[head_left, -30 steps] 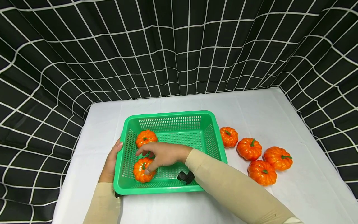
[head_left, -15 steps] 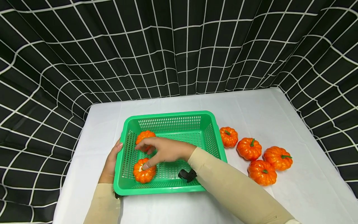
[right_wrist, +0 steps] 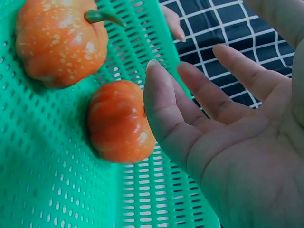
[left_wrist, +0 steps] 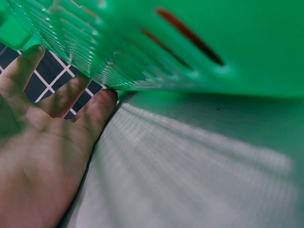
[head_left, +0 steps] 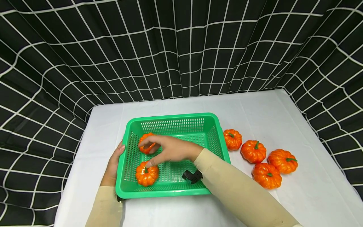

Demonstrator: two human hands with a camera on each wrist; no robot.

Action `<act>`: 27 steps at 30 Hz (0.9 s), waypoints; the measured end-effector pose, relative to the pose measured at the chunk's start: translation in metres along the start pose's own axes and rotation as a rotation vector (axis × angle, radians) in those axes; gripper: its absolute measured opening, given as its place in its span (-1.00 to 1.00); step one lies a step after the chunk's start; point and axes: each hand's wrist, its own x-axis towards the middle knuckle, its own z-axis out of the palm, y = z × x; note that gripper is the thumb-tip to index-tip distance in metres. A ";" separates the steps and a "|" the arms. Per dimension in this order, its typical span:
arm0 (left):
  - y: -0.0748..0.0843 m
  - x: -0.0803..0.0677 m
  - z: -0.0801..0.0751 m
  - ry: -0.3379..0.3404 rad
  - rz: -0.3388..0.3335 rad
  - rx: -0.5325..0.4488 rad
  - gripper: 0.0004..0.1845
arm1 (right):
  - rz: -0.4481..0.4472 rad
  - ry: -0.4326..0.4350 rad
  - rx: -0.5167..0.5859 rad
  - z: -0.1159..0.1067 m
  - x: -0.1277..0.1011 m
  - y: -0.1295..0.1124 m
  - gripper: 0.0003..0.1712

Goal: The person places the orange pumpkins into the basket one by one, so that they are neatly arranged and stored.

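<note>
My left hand (head_left: 113, 165) supports the left side of the green plastic basket (head_left: 170, 192), a fingertip at its rim. In the left wrist view its fingers (left_wrist: 64, 97) stretch out against the slotted wall. My right hand (head_left: 171, 150) hovers inside the basket, fingers spread and loosely bent, holding nothing. Beneath it sit two small orange pumpkins, a front pumpkin (head_left: 146, 178) near the thumb and a rear pumpkin (head_left: 144, 148) partly hidden by the fingers. The right wrist view shows a speckled pumpkin (right_wrist: 61, 45) with a green stem, and the open palm beside another pumpkin (right_wrist: 121, 126).
Right of the basket, several more orange pumpkins (head_left: 253, 152) lie on the white tablecloth (head_left: 181, 214). A black wrist device (head_left: 192, 176) hangs at the right sleeve, above the basket floor. Black curtains with a white grid (head_left: 181, 63) surround the table.
My right hand has moved back and slightly right, its thumb shifting from the front pumpkin's middle to its far edge. The fingers now cover more of the rear pumpkin. My left hand stays put.
</note>
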 end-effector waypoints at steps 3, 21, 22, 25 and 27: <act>-0.001 0.000 0.000 -0.002 -0.001 -0.002 -0.25 | -0.012 0.012 0.020 -0.002 -0.001 0.000 -0.26; 0.000 0.001 0.001 -0.014 0.018 -0.008 -0.26 | -0.113 0.074 0.096 -0.012 -0.010 -0.004 -0.27; 0.000 0.001 0.001 -0.013 0.018 -0.011 -0.26 | -0.120 0.076 0.094 -0.012 -0.011 -0.004 -0.27; 0.000 0.001 0.000 -0.010 0.017 -0.014 -0.25 | -0.135 0.082 0.090 -0.013 -0.013 -0.005 -0.27; 0.000 0.001 0.000 -0.004 0.021 -0.010 -0.25 | -0.143 0.089 0.087 -0.014 -0.014 -0.006 -0.27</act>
